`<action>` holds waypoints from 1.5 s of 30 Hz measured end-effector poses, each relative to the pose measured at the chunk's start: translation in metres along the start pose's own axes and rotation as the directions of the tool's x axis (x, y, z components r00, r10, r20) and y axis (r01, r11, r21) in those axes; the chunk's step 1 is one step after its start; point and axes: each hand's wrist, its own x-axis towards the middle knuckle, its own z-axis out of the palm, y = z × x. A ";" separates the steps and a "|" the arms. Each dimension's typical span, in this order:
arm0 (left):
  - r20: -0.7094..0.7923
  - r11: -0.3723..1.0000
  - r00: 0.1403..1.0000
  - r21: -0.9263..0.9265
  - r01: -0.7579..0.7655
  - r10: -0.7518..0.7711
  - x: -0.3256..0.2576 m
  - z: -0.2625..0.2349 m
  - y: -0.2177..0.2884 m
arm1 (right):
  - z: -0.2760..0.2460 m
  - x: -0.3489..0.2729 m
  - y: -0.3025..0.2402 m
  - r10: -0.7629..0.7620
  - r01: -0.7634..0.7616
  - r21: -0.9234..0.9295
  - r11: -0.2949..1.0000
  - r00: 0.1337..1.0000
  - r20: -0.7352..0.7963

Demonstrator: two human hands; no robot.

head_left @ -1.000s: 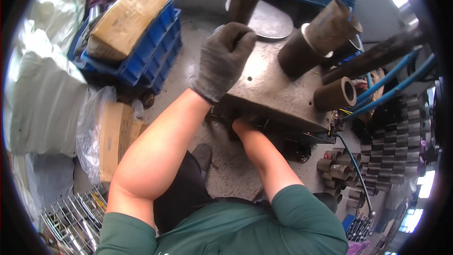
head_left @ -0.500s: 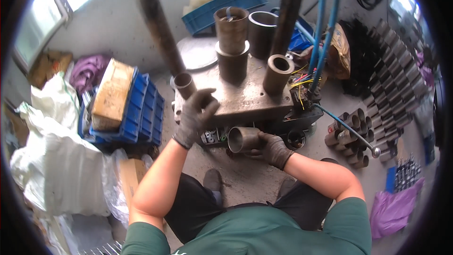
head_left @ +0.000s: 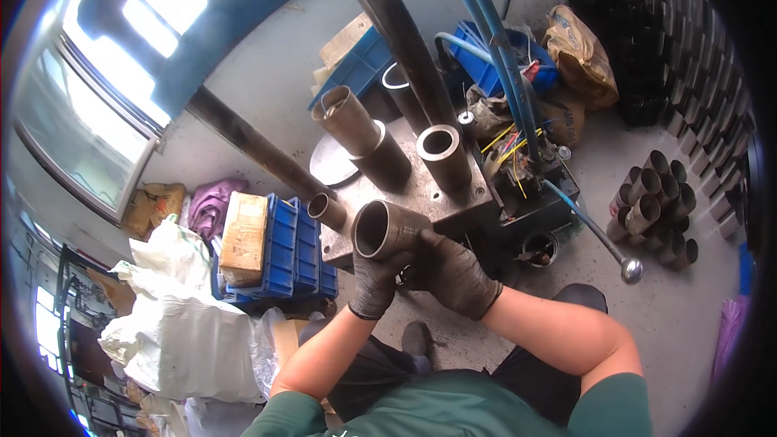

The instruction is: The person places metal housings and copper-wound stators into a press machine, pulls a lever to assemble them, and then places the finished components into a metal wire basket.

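A short grey metal tube [head_left: 394, 229] is held up in front of the press table, its wide mouth turned to the left. My left hand [head_left: 374, 285], in a dark work glove, grips it from below. My right hand [head_left: 461, 277], gloved as well, closes on its right end; some fingers are hidden behind the tube. Just beyond them, a smaller tube [head_left: 327, 210] stands at the near left corner of the metal table [head_left: 380, 214]. Farther back, a tube [head_left: 346, 120] sits on a thick dark cylinder [head_left: 387, 163], left of a thick-walled sleeve [head_left: 444, 160].
Two steel columns rise from the press, one a dark column [head_left: 405, 40]. A ball-ended lever [head_left: 595, 235] juts out to the right, near several standing tubes [head_left: 654, 202]. Blue crates [head_left: 279, 247] and white sacks [head_left: 186, 324] lie at the left.
My left hand has left the small tube on the table and joined my right on the larger tube. That tube has been lifted. The view has swung, shifting the table's angle.
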 end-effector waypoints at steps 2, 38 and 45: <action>0.009 1.000 1.000 -0.028 0.003 -0.003 0.012 0.014 0.042 | 0.013 -0.002 -0.006 -0.052 0.048 -0.155 0.987 0.998 -0.021; -0.307 0.874 0.836 0.333 -0.354 0.455 0.257 -0.085 0.090 | 0.006 -0.007 -0.008 -0.149 0.098 -0.416 0.904 0.985 -0.091; -0.267 0.822 0.816 0.426 -0.378 0.514 0.257 -0.080 0.087 | 0.005 -0.008 -0.005 -0.164 0.111 -0.517 0.849 0.985 -0.058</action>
